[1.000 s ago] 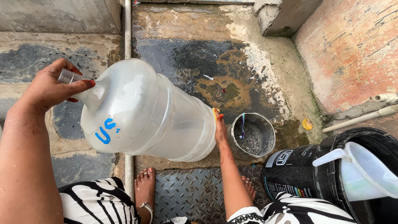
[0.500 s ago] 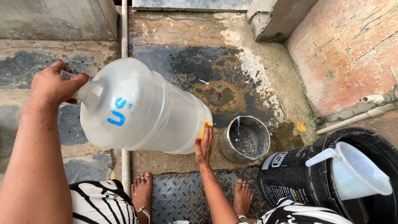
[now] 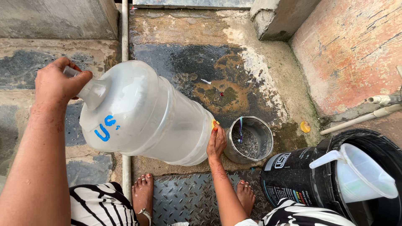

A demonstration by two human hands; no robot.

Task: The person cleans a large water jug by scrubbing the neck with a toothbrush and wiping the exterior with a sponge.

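A large translucent water jug (image 3: 142, 113) with blue marks on its shoulder is held on its side in front of me. My left hand (image 3: 58, 81) grips its narrow neck at the upper left. My right hand (image 3: 216, 141) presses against the jug's base at the lower right, with a small yellow-orange piece showing at the fingertips. The jug's mouth is hidden by my left hand.
A round metal bowl (image 3: 249, 140) with dark grit and a thin blue stick stands on the wet concrete by my right hand. A black bucket (image 3: 293, 175) holding a white plastic pitcher (image 3: 360, 173) is at the lower right. My bare feet (image 3: 143, 192) stand on a metal plate. A vertical pipe (image 3: 124, 37) runs upward.
The jug has rocked in my hands. My right hand has slid along its base, down and then back up near the bowl, while my left hand stays on the neck.
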